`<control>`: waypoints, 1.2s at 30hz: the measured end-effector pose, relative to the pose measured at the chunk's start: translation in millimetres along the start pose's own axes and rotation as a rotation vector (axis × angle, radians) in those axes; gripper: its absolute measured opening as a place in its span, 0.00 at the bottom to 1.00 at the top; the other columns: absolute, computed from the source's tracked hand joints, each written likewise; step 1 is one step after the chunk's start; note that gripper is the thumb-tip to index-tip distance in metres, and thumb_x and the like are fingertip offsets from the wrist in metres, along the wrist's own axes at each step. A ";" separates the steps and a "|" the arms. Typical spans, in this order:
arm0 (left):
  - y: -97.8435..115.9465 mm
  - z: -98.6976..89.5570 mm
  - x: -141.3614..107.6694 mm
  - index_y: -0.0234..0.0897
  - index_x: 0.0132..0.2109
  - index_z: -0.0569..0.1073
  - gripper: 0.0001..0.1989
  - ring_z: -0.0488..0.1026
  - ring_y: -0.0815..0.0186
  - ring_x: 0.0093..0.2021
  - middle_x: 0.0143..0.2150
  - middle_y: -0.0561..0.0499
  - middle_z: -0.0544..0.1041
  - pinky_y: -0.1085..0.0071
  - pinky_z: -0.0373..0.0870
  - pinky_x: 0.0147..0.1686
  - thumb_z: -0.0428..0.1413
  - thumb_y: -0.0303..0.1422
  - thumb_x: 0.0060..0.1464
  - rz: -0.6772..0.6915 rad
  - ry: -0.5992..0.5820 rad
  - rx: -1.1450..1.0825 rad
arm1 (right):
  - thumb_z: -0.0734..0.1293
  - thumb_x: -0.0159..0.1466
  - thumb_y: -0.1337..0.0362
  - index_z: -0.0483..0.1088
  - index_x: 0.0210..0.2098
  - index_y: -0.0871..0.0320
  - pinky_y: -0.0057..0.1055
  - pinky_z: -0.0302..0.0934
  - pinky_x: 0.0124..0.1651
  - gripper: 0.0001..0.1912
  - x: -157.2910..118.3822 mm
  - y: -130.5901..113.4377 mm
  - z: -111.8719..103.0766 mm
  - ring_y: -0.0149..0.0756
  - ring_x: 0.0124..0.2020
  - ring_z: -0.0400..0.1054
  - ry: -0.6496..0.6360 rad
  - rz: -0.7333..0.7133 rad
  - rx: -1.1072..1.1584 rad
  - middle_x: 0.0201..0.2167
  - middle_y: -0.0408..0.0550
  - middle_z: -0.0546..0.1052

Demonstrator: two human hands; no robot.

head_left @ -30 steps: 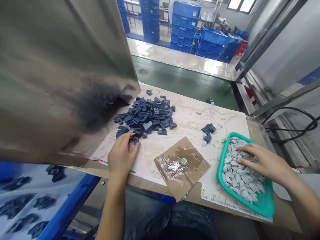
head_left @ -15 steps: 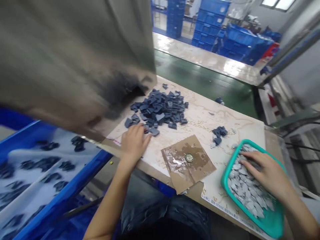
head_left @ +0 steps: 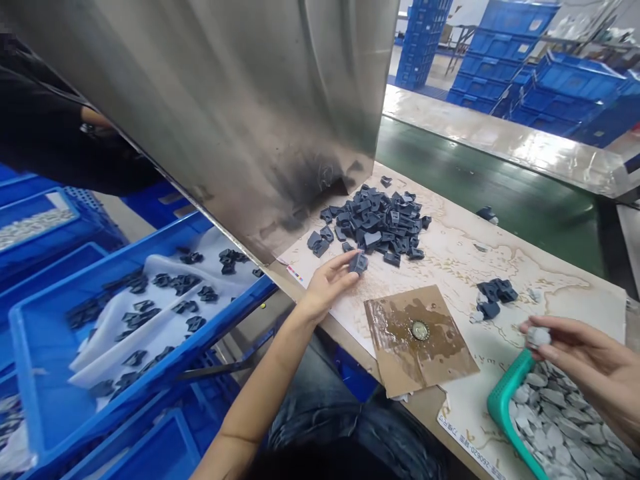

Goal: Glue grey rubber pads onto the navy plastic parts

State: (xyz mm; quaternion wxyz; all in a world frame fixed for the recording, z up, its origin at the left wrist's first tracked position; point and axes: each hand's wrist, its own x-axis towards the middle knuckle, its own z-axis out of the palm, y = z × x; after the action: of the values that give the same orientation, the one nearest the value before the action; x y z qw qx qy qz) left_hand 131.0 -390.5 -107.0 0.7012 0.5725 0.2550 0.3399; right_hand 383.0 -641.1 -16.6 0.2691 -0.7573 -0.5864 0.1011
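Observation:
My left hand (head_left: 327,285) pinches a dark blue-grey plastic part (head_left: 359,263) at the near edge of a large pile of like parts (head_left: 383,223). Above the rim of a green basket (head_left: 500,393), my right hand (head_left: 585,353) holds a light grey piece (head_left: 539,337) between thumb and fingers. Many thin grey pieces (head_left: 555,413) fill the basket. Between my hands lies a wet brown cardboard square (head_left: 400,347) with a round metallic disc (head_left: 419,330) on it. A small group of dark parts (head_left: 495,297) sits to the right.
A metal panel (head_left: 260,100) stands at the left of the table. Beyond the table runs a green conveyor belt (head_left: 450,167). A blue crate (head_left: 55,407) with dark parts on white cloth is at the left, near another person's dark sleeve (head_left: 50,127). Stacked blue crates (head_left: 505,53) stand behind.
My left hand has picked up a dark part from the pile's edge. My right hand has risen from among the grey pieces, holding one. The view has shifted to the left.

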 end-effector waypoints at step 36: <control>-12.6 31.0 0.1 0.37 0.33 0.63 0.26 0.55 0.79 0.13 0.20 0.61 0.64 0.82 0.49 0.12 0.56 0.56 0.45 -0.115 -0.092 -0.082 | 0.57 0.64 0.51 0.65 0.33 0.56 0.29 0.58 0.24 0.15 48.4 -47.1 84.0 0.33 0.20 0.64 -0.281 0.212 0.239 0.18 0.42 0.69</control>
State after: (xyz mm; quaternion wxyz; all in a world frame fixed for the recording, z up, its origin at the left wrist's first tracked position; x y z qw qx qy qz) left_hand 156.5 -411.3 -112.6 0.7533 0.5429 0.2409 0.2824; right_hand 318.4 -563.3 -54.1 0.2604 -0.7560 -0.5189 0.3022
